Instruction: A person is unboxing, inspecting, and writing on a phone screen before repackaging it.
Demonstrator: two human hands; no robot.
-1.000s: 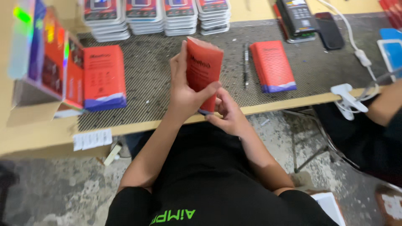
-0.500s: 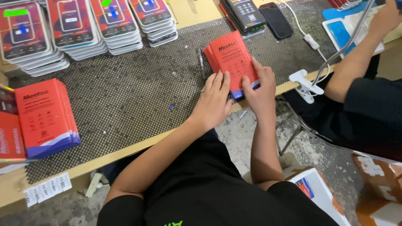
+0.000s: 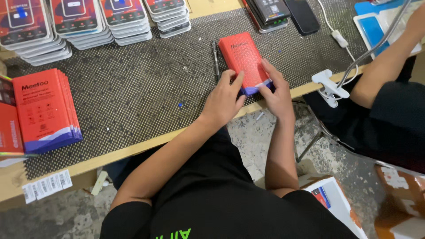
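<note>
A red flat box [image 3: 242, 59] with a blue-and-white near end lies on the black mesh mat [image 3: 146, 97], on top of a small stack of the same boxes. My left hand [image 3: 223, 99] rests on its near left corner, fingers spread over the edge. My right hand [image 3: 276, 90] grips its near right side, fingers laid along the box. Both hands hold the box flat against the stack.
A stack of red boxes [image 3: 46, 108] stands at the left. Piles of clear-cased packages [image 3: 77, 22] line the back. A pen [image 3: 215, 57] lies left of the box. Dark devices [image 3: 283, 11], a white cable and a clamp [image 3: 330, 88] sit right, beside another person's arm [image 3: 385, 66].
The red box went from upright in my hands to lying flat on the stack on the mat. My view has swung to the right along the table.
</note>
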